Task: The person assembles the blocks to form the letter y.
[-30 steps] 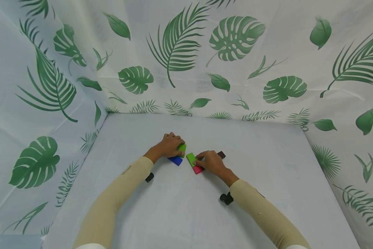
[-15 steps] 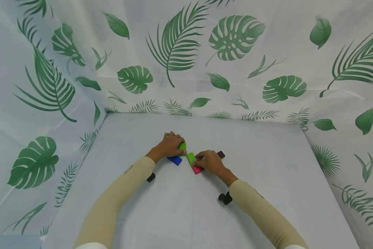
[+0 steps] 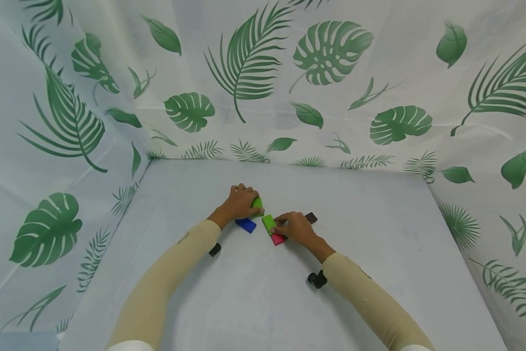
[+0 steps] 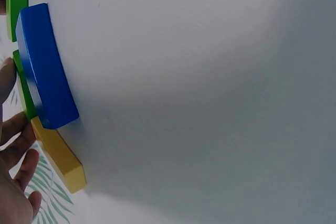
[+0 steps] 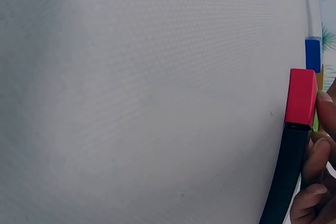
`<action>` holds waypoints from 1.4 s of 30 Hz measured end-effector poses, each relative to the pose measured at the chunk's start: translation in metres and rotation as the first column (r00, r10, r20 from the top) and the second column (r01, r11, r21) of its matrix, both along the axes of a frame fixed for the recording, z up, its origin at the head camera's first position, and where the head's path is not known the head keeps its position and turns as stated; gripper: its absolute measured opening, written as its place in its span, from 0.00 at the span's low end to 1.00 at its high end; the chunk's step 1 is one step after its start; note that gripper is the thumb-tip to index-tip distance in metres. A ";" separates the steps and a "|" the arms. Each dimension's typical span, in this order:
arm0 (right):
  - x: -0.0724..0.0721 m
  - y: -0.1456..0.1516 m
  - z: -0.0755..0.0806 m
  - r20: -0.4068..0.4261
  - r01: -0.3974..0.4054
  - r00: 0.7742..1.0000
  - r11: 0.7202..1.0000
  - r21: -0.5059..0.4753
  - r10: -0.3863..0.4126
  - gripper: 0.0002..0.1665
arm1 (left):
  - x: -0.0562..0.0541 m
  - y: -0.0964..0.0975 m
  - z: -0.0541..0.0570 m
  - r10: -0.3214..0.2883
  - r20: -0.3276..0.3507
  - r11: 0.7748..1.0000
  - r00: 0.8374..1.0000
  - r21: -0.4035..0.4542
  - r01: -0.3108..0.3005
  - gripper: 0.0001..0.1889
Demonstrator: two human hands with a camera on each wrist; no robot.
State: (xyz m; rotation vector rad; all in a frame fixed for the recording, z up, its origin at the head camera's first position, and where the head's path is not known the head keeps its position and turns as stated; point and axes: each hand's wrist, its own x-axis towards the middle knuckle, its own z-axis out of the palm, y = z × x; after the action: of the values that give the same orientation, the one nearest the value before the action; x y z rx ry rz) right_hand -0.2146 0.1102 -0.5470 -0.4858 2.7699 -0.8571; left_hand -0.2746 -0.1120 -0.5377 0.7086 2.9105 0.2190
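My left hand [image 3: 240,202] pinches a green block [image 3: 257,206] between thumb and fingers; the left wrist view shows this green block [image 4: 26,90] behind a blue block [image 4: 47,66]. A yellow block [image 4: 60,153] touches its lower end in that view. The blue block [image 3: 246,225] lies near the left hand in the head view. With thumb and fingertips, my right hand [image 3: 299,228] pinches a second green block [image 3: 269,224], which partly covers a red block [image 3: 278,239]. A black block [image 5: 286,174] adjoins the red one in the right wrist view; the right hand partly hides it from above.
The blocks are on a pale table [image 3: 254,292]. Leaf-printed cloth walls [image 3: 271,87] stand behind it and at both sides. Black wrist-worn devices [image 3: 317,279] show under the sleeves.
My left hand has shifted its green block slightly toward the back of the table, away from the blue block. My right hand and its green block have stayed almost still.
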 end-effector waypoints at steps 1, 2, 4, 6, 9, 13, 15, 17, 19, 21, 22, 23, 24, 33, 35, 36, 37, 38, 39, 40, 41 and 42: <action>0.000 0.000 0.000 -0.002 -0.005 1.000 1.000 0.005 0.005 0.21 | 0.000 0.001 0.000 0.004 -0.007 1.000 1.000 0.001 -0.004 0.30; 0.000 0.001 0.001 -0.002 -0.011 1.000 1.000 0.009 0.011 0.22 | 0.000 0.002 0.001 0.007 -0.011 1.000 1.000 0.000 -0.007 0.31; 0.001 0.002 0.002 -0.003 -0.027 1.000 1.000 0.012 0.027 0.23 | 0.000 0.003 0.000 0.013 -0.022 1.000 1.000 -0.007 -0.013 0.31; 0.001 0.004 0.003 -0.002 -0.047 0.999 0.999 0.012 0.047 0.25 | 0.000 0.003 -0.001 0.017 -0.031 1.000 0.999 -0.021 -0.017 0.31; 0.002 0.009 0.004 -0.003 -0.083 0.997 0.997 0.011 0.083 0.29 | 0.000 0.004 -0.002 0.021 -0.034 0.999 0.999 -0.026 -0.022 0.31; 0.006 0.015 0.003 -0.002 -0.126 0.992 0.991 0.037 0.126 0.34 | 0.000 0.004 -0.003 0.030 -0.034 0.999 0.999 -0.020 -0.031 0.32; 0.008 0.017 0.003 0.001 -0.145 0.989 0.988 0.049 0.145 0.37 | 0.001 0.005 -0.002 0.034 -0.039 0.999 0.999 -0.020 -0.035 0.32; 0.010 0.019 0.001 -0.002 -0.166 0.986 0.984 0.064 0.167 0.39 | 0.001 0.006 -0.002 0.037 -0.044 0.999 0.998 -0.025 -0.038 0.32; 0.011 0.019 0.001 -0.005 -0.181 0.983 0.981 0.070 0.181 0.40 | 0.001 0.007 -0.002 0.041 -0.047 0.999 0.998 -0.025 -0.042 0.32; 0.012 0.020 0.001 -0.006 -0.184 0.983 0.980 0.075 0.185 0.41 | 0.002 0.008 -0.002 0.044 -0.045 0.999 0.998 -0.029 -0.045 0.32; 0.012 0.020 0.000 -0.012 -0.190 0.981 0.979 0.078 0.192 0.41 | 0.002 0.009 -0.002 0.045 -0.042 0.999 0.998 -0.026 -0.047 0.31; 0.012 0.020 0.000 -0.015 -0.194 0.980 0.978 0.082 0.196 0.41 | 0.003 0.010 -0.001 0.047 -0.040 0.999 0.998 -0.026 -0.048 0.31; 0.013 0.020 0.000 -0.017 -0.197 0.980 0.977 0.086 0.199 0.41 | 0.003 0.010 -0.001 0.048 -0.041 0.998 0.998 -0.025 -0.049 0.31; 0.012 0.020 -0.003 -0.043 -0.207 0.976 0.974 0.087 0.211 0.39 | 0.006 0.013 -0.002 0.062 -0.048 0.998 0.997 -0.025 -0.064 0.30; 0.012 0.020 -0.004 -0.047 -0.210 0.976 0.974 0.086 0.214 0.39 | 0.006 0.014 -0.002 0.063 -0.048 0.998 0.997 -0.019 -0.064 0.30; 0.012 0.020 -0.004 -0.050 -0.211 0.975 0.974 0.086 0.215 0.39 | 0.006 0.014 -0.002 0.062 -0.049 0.998 0.997 -0.019 -0.063 0.30; 0.012 0.020 -0.004 -0.055 -0.212 0.975 0.974 0.084 0.217 0.39 | 0.006 0.014 -0.002 0.063 -0.048 0.998 0.997 -0.017 -0.064 0.30; 0.012 0.020 -0.003 -0.060 -0.214 0.974 0.973 0.084 0.220 0.39 | 0.007 0.014 -0.002 0.064 -0.047 0.998 0.997 -0.016 -0.065 0.30; 0.012 0.021 -0.003 -0.065 -0.216 0.973 0.973 0.083 0.222 0.39 | 0.007 0.014 -0.002 0.064 -0.049 0.998 0.997 -0.016 -0.064 0.30; 0.012 0.021 -0.003 -0.068 -0.218 0.972 0.973 0.083 0.224 0.39 | 0.007 0.015 -0.002 0.064 -0.052 0.998 0.997 -0.017 -0.065 0.30; 0.012 0.021 -0.002 -0.071 -0.218 0.972 0.972 0.083 0.224 0.39 | 0.007 0.015 -0.001 0.065 -0.054 0.998 0.996 -0.016 -0.066 0.30; 0.012 0.021 -0.001 -0.071 -0.218 0.972 0.972 0.081 0.224 0.39 | 0.007 0.015 -0.001 0.065 -0.054 0.998 0.996 -0.019 -0.067 0.30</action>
State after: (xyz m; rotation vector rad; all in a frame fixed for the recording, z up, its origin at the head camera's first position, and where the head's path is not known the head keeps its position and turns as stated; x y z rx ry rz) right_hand -0.2022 0.1308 -0.5484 -0.8139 2.7370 -0.6968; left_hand -0.2678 -0.0969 -0.5391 0.6250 2.9851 0.1793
